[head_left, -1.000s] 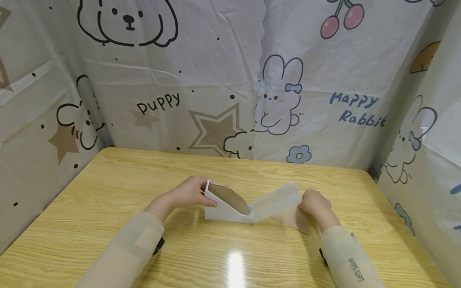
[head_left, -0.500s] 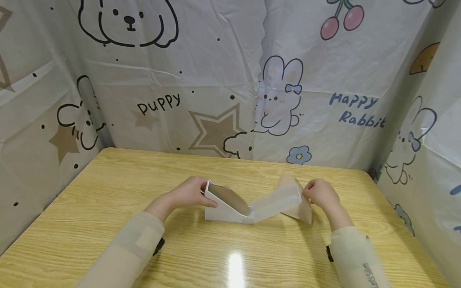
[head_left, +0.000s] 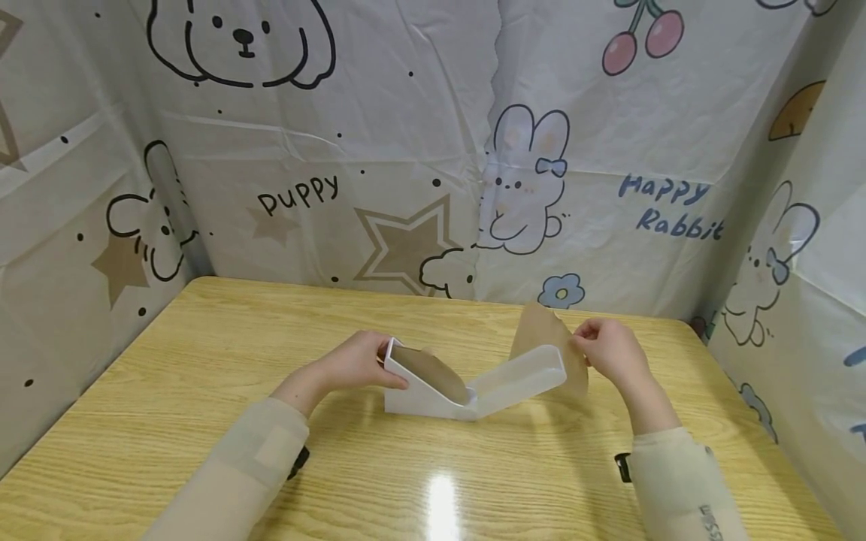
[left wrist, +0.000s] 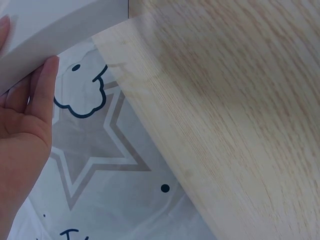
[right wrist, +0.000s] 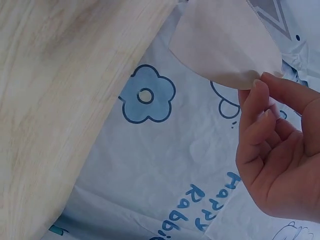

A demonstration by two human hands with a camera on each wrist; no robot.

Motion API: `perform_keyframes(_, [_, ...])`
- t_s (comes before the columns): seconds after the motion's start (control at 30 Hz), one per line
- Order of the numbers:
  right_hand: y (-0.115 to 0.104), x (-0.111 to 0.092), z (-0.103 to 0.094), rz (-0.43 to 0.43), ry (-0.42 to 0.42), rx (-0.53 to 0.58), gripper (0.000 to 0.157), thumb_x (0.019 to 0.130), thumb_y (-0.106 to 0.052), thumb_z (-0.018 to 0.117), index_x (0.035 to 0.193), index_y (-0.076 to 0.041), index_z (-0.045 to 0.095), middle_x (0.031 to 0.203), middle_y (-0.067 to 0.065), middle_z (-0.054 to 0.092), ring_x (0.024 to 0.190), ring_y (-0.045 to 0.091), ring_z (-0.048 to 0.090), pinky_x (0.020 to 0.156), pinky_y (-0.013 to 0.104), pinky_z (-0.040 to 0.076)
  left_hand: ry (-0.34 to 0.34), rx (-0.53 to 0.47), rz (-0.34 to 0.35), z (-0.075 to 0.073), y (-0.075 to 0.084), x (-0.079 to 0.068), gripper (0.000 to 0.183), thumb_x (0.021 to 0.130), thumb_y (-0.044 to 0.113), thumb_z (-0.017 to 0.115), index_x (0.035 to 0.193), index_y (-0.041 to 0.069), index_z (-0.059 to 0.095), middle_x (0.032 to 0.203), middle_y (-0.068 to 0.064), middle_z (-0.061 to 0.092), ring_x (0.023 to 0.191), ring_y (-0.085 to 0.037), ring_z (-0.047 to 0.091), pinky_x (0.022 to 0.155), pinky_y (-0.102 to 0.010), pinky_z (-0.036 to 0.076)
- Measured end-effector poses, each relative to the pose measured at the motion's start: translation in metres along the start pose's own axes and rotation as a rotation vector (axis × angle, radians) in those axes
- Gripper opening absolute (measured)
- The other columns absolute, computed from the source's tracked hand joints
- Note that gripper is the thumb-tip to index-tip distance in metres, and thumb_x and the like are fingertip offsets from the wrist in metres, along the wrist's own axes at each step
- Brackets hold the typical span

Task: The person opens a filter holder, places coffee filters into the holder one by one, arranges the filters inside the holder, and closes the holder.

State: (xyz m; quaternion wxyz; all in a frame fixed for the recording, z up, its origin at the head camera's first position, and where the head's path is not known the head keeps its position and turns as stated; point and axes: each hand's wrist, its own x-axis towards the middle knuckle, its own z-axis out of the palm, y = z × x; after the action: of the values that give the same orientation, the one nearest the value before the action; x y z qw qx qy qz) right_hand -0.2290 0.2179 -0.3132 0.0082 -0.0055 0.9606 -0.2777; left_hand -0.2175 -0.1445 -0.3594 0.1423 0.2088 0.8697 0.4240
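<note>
My left hand (head_left: 350, 362) grips the tall end of a white filter holder box (head_left: 422, 397), thumb on the near side. Brown coffee filters (head_left: 429, 370) stand inside it. Its see-through lid (head_left: 517, 382) is swung open to the right. Between thumb and forefinger, my right hand (head_left: 614, 352) pinches the edge of one brown cone-shaped coffee filter (head_left: 537, 329), held up behind the lid. The right wrist view shows this filter's crimped side and curved rim. In the left wrist view, fingers (left wrist: 44, 92) lie against the far side of the box.
The wood-grain table (head_left: 325, 481) carries the holder box near its middle. A printed cloth (head_left: 399, 173) with cartoon animals hangs behind the table and along both sides.
The right hand has moved up and slightly right, lifting the coffee filter from low beside the lid to upright behind it. The left hand and the box have stayed in place.
</note>
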Motion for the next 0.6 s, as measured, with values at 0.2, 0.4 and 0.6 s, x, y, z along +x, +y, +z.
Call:
perform_keyframes(0.2, [-0.004,-0.003,-0.006,0.0,0.018,0.005,0.019,0.091,-0.017,0.055,0.094,0.0,0.061,0.078,0.012,0.063,0.064,0.018,0.056,0.054,0.027,0.039,-0.002,0.004,0.005,0.0,0.0,0.0,0.025,0.075,0.016,0.078,0.091,0.005,0.062,0.089,-0.005,0.068,0.077,-0.011,0.062,0.069,-0.025,0.051])
perform_keyframes(0.4, [-0.007,-0.006,-0.018,-0.034,0.053,0.044,0.021,0.092,-0.018,0.055,0.096,0.002,0.06,0.084,0.016,0.065,0.066,0.019,0.059,0.056,0.027,0.04,-0.006,-0.004,0.008,0.0,0.001,0.0,0.025,0.076,0.016,0.078,0.09,0.005,0.061,0.088,-0.005,0.068,0.077,-0.011,0.062,0.069,-0.025,0.051])
perform_keyframes(0.6, [-0.016,-0.012,-0.03,-0.069,0.083,0.078,0.022,0.093,-0.017,0.055,0.098,0.004,0.061,0.088,0.019,0.065,0.064,0.017,0.058,0.057,0.028,0.043,-0.005,-0.002,0.011,-0.001,0.002,-0.001,0.024,0.076,0.015,0.078,0.09,0.005,0.061,0.088,-0.005,0.068,0.076,-0.011,0.061,0.068,-0.025,0.05])
